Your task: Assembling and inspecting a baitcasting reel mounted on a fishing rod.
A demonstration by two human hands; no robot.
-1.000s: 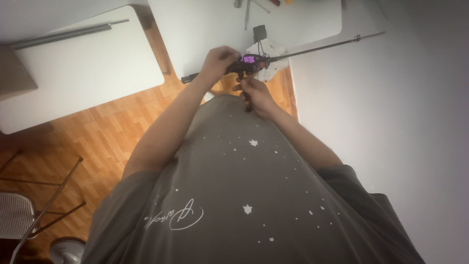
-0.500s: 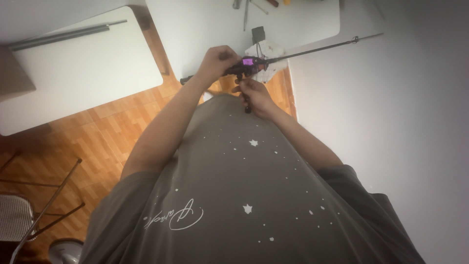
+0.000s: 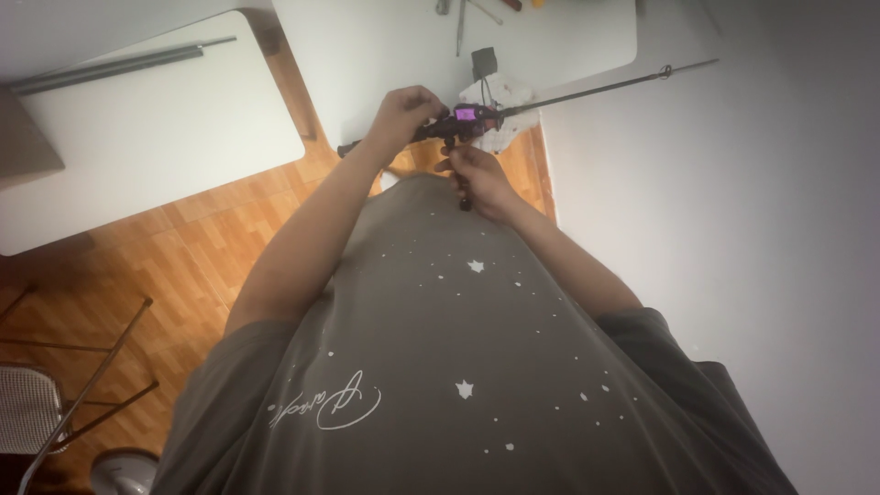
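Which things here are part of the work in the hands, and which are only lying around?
In use:
- fishing rod
- reel
- left hand
- right hand

Lying about:
- white cloth
- tools on the table
- dark rods
- chair

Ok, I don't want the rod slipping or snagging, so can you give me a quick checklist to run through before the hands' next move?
1. Left hand closed around the fishing rod at its grip: ok.
2. Right hand at the handle under the purple reel: ok, though which fingers pinch it cannot be told.
3. Rod tip free: ok, it reaches out past the white table toward the pale wall, touching nothing visible.
4. Line run through the guides: cannot tell, too fine to see.
5. White cloth beneath the reel clear of the reel: cannot tell.
6. Tools at the table's far edge apart from the rod: ok.
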